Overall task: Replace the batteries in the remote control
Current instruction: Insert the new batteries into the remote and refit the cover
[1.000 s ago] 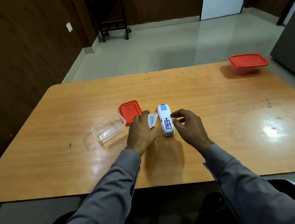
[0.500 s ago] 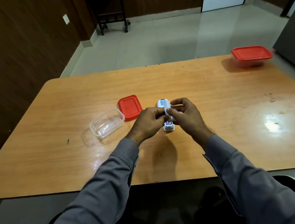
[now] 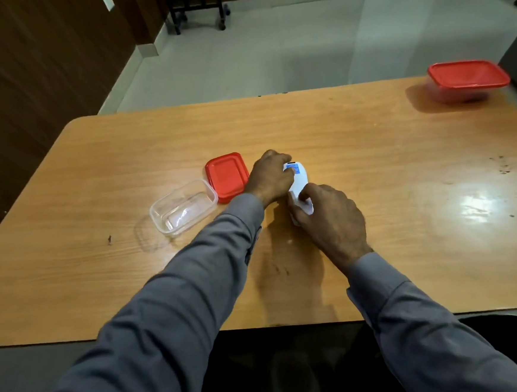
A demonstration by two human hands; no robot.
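Note:
A white remote control [image 3: 298, 181] lies back side up on the wooden table [image 3: 370, 143], with a blue label near its far end. My left hand [image 3: 270, 175] grips the far end of the remote. My right hand [image 3: 330, 218] holds the near end, its thumb pressing on the white battery cover there. The batteries are hidden under the cover and my fingers.
An empty clear plastic box [image 3: 184, 207] sits left of my hands, its red lid [image 3: 227, 177] beside it. A closed red-lidded box [image 3: 468, 82] stands at the table's far right corner. A dark cart [image 3: 196, 7] stands on the floor beyond.
The left hand brought the loose battery cover over onto the remote. Both hands closed on the remote, and the blue batteries seen earlier are now covered.

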